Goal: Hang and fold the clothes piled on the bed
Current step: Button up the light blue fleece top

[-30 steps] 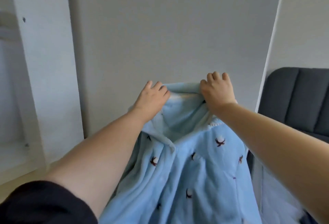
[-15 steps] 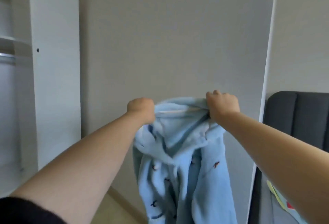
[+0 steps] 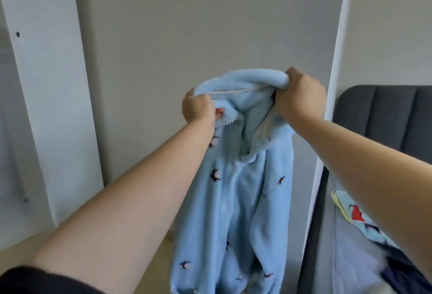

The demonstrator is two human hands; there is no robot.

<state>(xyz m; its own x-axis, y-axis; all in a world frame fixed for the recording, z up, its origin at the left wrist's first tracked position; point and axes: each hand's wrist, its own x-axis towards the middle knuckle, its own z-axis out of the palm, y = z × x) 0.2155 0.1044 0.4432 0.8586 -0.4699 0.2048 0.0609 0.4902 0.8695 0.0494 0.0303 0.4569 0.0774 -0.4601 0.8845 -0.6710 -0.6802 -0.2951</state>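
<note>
A light blue fleece garment (image 3: 243,200) with small dark cotton-flower prints hangs in the air in front of a grey wall. My left hand (image 3: 198,109) grips the left side of its collar, fingers curled into the fabric. My right hand (image 3: 300,97) grips the right side of the collar a little higher. A thin pale strip, possibly part of a hanger, shows inside the neck opening between the hands. The garment's body hangs straight down and its hem is near the bottom of the frame.
A white wardrobe panel (image 3: 46,83) stands at the left with an open compartment beyond it. A dark grey padded headboard (image 3: 385,116) and the bed (image 3: 350,258) are at the right, with more clothes (image 3: 364,221) on the bed. A white vertical trim (image 3: 332,83) separates wall and bed.
Both hands have closed tighter on the collar and drawn it open. The garment has lifted and now hangs lengthwise instead of spreading wide below me; the view has shifted left.
</note>
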